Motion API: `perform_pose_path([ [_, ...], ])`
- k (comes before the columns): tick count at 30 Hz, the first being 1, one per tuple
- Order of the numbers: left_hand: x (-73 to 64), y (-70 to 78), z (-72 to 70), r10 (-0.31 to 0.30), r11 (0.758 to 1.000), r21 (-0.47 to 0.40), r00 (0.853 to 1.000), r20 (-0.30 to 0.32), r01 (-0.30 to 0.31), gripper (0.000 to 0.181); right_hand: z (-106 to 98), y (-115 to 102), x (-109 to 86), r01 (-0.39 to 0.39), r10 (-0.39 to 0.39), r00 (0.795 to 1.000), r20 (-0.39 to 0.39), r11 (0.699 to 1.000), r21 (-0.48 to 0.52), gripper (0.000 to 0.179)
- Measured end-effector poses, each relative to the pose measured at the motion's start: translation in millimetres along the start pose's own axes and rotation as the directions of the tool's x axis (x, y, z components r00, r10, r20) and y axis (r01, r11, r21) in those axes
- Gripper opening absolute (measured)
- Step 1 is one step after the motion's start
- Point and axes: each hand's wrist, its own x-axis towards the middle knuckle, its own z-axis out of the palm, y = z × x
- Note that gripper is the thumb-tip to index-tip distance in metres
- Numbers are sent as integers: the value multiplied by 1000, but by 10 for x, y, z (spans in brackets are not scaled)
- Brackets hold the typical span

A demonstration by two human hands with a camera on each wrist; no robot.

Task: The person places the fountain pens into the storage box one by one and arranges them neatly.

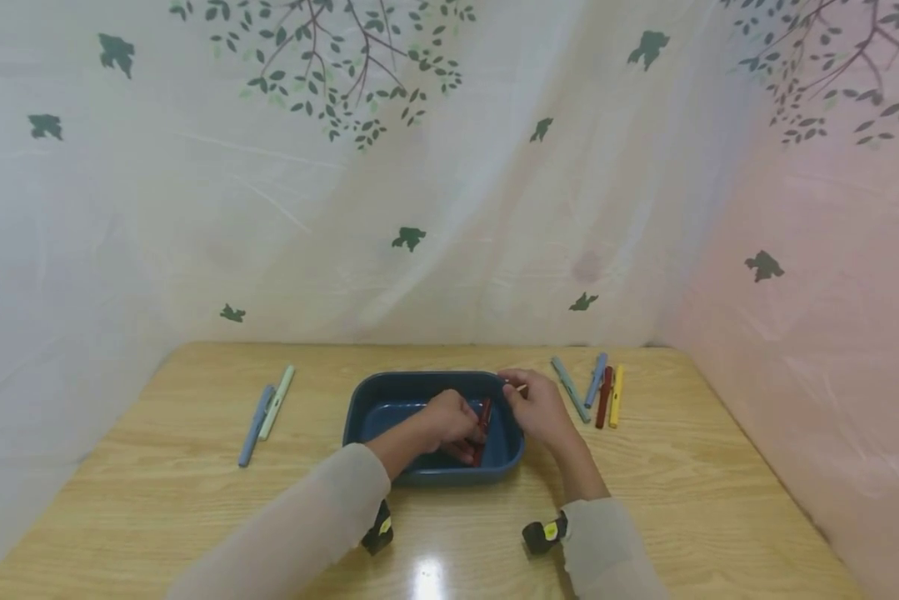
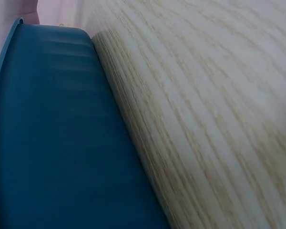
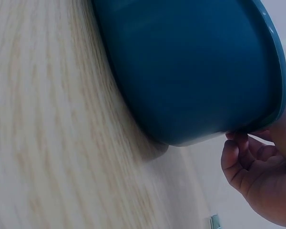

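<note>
Item: blue basin [image 1: 449, 477], on the wooden table [image 1: 449, 542], centre of the clock face.

Contents: one red pen [image 1: 486, 412], towards 3 o'clock inside, lying roughly 12 to 6.

Left hand [image 1: 452, 423]: fingers curled about the red pen, inside the basin.
Right hand [image 1: 536, 406]: at 2 o'clock, thumb and fingers closed on the basin's rim.

Outlying, at 9 o'clock: blue pen [image 1: 257, 425], pale green pen [image 1: 277, 402], side by side.
Outlying, between 2 and 3 o'clock: teal pen [image 1: 571, 389], second blue pen [image 1: 596, 381], second red pen [image 1: 605, 397], yellow pen [image 1: 616, 397].

Step, as judged: handling the red pen within a steadied basin; whether setting down or lifting cannot be told. Setting down would call for loosened left fingers; lifting, a firm pinch clear of the rim.

Obscured: the red pen's middle, behind fingers; part of the basin floor towards 8 o'clock, under the left forearm. Left wrist view: chiefly outer wall and table, grip not shown. Right wrist view: a teal fragment [image 3: 215, 222], cut off at 6 o'clock, probably a pen.
</note>
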Motion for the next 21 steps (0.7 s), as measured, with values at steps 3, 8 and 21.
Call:
perform_pose_path([
  [3,2,4,24,3,1000,19,1000,-20,-3,13,3,8,0,6,-6,1000,-3,1000,-7,27],
  [8,3,1,51,13,998,56,999,-45,-11,12,10,15,-2,21,-21,1000,-3,1000,-3,27],
  [21,-12,-26,-23,-22,996,-84,999,-37,18,12,2,0,8,8,-8,1000,8,1000,-7,29],
])
